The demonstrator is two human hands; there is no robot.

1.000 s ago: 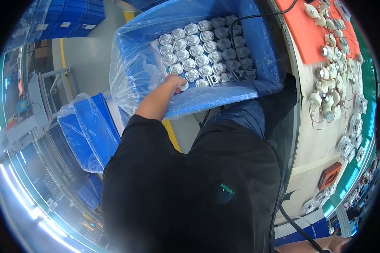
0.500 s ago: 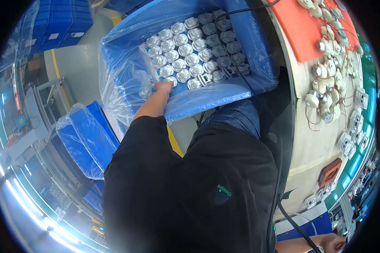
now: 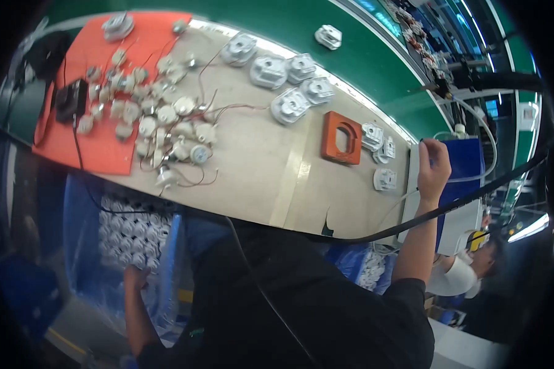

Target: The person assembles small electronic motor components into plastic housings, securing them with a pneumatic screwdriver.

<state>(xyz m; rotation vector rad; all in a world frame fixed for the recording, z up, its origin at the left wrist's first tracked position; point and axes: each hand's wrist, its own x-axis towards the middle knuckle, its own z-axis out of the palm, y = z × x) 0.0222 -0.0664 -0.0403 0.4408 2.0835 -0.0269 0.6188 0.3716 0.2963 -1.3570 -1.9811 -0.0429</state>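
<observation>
My left hand (image 3: 136,277) reaches down into the blue bin (image 3: 175,246), lined with clear plastic. It is at the near end of the rows of white plastic housings (image 3: 126,237), by the last ones. Its fingertips are small and partly hidden, so their grip does not show. Over the right end of the workbench (image 3: 252,178) my right hand (image 3: 434,163) is raised with the fingers curled. Anything between those fingers is too small to make out. Beside that hand stands a blue and white box-shaped unit (image 3: 458,169).
Small cream motors with wires (image 3: 166,114) lie heaped partly on an orange mat (image 3: 108,157). Loose white housings (image 3: 269,71) and an orange-brown block with a round opening (image 3: 341,138) rest along the bench. A black cable (image 3: 375,235) crosses the front. Another person (image 3: 458,277) is at right.
The view has swung right from the bin to the bench. My left hand stays at the near row of housings. My right hand now shows plainly, raised beside the blue and white unit.
</observation>
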